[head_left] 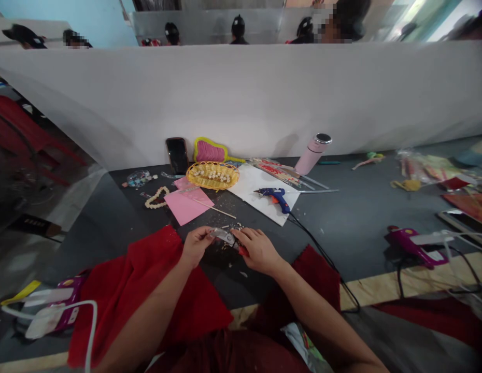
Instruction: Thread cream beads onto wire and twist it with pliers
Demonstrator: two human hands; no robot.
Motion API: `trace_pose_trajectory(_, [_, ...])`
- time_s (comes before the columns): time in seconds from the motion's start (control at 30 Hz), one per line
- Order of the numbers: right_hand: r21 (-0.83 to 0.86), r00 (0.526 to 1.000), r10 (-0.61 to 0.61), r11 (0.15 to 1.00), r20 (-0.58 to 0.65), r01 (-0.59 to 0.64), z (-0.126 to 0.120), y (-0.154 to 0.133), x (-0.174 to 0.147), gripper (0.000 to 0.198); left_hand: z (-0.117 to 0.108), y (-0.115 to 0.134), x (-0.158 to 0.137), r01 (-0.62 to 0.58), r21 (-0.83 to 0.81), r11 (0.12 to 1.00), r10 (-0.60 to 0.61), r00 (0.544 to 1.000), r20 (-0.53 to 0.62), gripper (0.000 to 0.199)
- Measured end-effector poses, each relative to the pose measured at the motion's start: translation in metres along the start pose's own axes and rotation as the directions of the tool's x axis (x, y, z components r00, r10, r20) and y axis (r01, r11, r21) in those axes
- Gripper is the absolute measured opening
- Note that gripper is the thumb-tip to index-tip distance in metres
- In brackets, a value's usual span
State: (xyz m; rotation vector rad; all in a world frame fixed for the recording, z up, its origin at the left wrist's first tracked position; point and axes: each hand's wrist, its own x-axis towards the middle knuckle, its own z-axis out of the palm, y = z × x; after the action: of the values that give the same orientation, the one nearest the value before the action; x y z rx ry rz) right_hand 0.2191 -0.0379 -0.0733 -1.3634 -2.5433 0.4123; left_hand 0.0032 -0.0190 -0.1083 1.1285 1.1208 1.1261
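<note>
Above the dark tabletop, my left hand [197, 245] is closed in a pinch at a small clear, shiny piece [217, 232]. My right hand [260, 250] is wrapped round a silver tool with a red handle [243, 250]; its exact kind is unclear. The tool's metal end meets the clear piece between both hands. Small pale bits [227, 245] lie scattered beneath and around them. A thin wooden stick [221, 211] and pink paper [188, 205] lie just beyond my left hand. A blue glue gun [278, 198] rests on a white board [246, 181] past my right hand.
A yellow basket [213, 181] holds small pale pieces. Behind stand a phone [178, 155] and a pink bottle [311, 155]. Red cloth [136, 274] covers the front left; a black cord [322, 248] runs along the right. A white partition [241, 98] closes the back, with people beyond.
</note>
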Motion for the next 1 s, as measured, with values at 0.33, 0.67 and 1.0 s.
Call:
trace_pose_trajectory(0.33, [0.009, 0.999, 0.041, 0.999, -0.002, -0.041, 0.0033, -0.0011, -0.0015, 0.052, 0.0076, 0.0053, -0.0023, 0.002, -0.061, 0.998, -0.002, 1.000, -0.003, 0.020])
trace_pose_trajectory(0.67, [-0.010, 0.998, 0.055, 0.998, -0.005, -0.055, 0.0019, -0.0043, 0.0011, 0.057, 0.0059, 0.0061, -0.0002, 0.005, -0.094, 0.996, -0.013, 0.996, -0.083, 0.018])
trace_pose_trajectory(1.0, [-0.017, 0.999, 0.027, 1.000, 0.024, -0.026, -0.0001, -0.0024, 0.0005, 0.056, -0.0001, -0.0006, 0.0017, -0.017, -0.007, 1.000, 0.017, 0.998, -0.052, 0.018])
